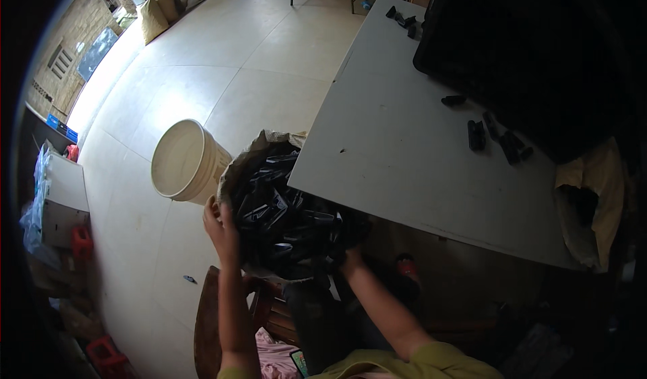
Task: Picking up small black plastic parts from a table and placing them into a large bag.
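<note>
Both forearms rise from the lower edge to a sack [251,155] of black parts [286,210]. Left hand [220,225] grips the sack's near left rim, fingers curled over it. Right hand [350,247] sits among the parts at the sack's right side; whether it clasps any I cannot tell. Just left of the sack stands a cream bucket [185,160]. Its right side tucks under the desk's [384,130] near left corner; loose black parts [495,136] lie toward the desk's right edge.

Glossy black plastic parts [283,210] in a crumpled woven sack [246,160]
</note>
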`<action>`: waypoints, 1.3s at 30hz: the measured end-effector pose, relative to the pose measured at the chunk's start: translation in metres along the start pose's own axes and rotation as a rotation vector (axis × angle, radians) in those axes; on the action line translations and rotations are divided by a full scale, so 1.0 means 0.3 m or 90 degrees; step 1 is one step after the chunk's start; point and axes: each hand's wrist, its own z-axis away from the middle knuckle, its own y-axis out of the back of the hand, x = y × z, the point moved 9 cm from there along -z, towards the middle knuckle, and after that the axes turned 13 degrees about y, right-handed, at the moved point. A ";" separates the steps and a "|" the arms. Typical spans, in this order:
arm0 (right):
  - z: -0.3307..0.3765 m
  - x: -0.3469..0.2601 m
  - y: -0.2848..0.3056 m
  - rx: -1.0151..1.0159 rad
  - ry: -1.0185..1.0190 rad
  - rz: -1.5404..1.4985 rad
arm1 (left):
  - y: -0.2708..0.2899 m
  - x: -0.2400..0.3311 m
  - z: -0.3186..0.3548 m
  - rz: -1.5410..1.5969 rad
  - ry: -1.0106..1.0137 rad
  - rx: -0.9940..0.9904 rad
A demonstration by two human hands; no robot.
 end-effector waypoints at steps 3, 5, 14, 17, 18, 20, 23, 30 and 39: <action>-0.057 0.025 0.069 -0.011 0.072 0.231 | -0.130 0.228 0.393 -0.201 -0.359 -0.063; -0.034 0.039 0.069 0.009 0.041 0.239 | -0.292 0.225 0.621 -0.383 -0.516 -0.279; 0.070 -0.286 0.096 0.101 -0.104 0.373 | -0.452 0.241 0.588 -0.485 -0.607 -0.216; 0.063 -0.424 0.105 -0.147 -0.147 0.788 | -0.459 0.299 0.527 -0.484 -0.519 -0.260; 0.071 -0.558 0.064 -0.065 0.182 0.722 | -0.458 0.313 0.483 -0.499 -0.502 -0.223; 0.079 -0.627 -0.008 -0.110 0.056 0.659 | -0.448 0.330 0.447 -0.565 -0.461 -0.251; 0.089 -0.642 -0.063 -0.153 -0.033 0.593 | -0.428 0.309 0.459 -0.535 -0.489 -0.280; 0.081 -0.666 -0.049 -0.144 -0.040 0.617 | -0.053 0.265 0.347 -0.243 -0.366 0.040; 0.082 -0.575 0.003 -0.009 -0.126 0.320 | 0.005 -0.211 -0.074 0.073 0.148 -0.211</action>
